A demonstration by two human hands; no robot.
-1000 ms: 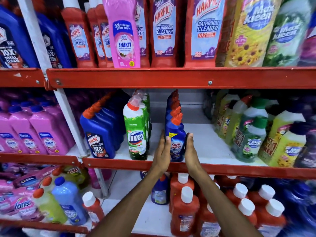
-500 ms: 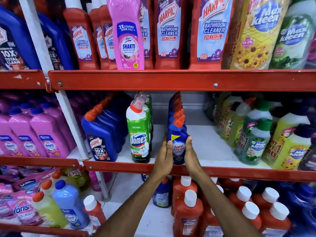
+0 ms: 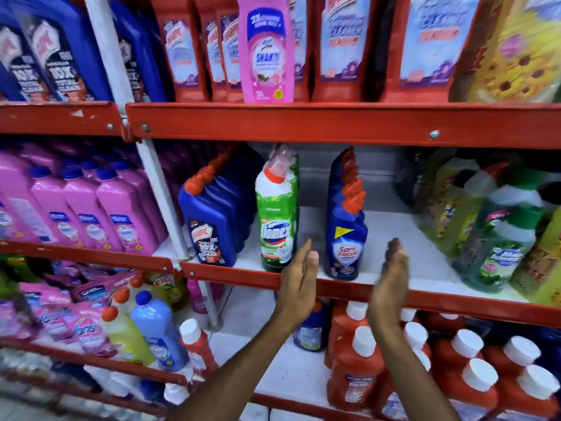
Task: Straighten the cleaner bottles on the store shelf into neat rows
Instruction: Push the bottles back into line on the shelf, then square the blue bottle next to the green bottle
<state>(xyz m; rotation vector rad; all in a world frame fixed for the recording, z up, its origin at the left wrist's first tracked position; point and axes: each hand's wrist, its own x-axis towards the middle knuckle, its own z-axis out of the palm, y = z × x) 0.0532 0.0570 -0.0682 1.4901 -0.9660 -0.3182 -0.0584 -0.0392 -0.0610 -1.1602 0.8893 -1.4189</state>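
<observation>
Sani Fresh bottle [image 3: 345, 238] stands upright between flat, empty left hand [image 3: 299, 281] and right hand [image 3: 388, 287], neither touching.

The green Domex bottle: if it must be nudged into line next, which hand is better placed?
Probably the left hand. It is open beside the green Domex bottle, near its base. The right hand is beyond the blue Sani Fresh bottle.

The shelf rail [image 3: 334, 124] is red painted metal, chipped in places; the blue bottle [image 3: 344, 238] is glossy plastic.
</observation>
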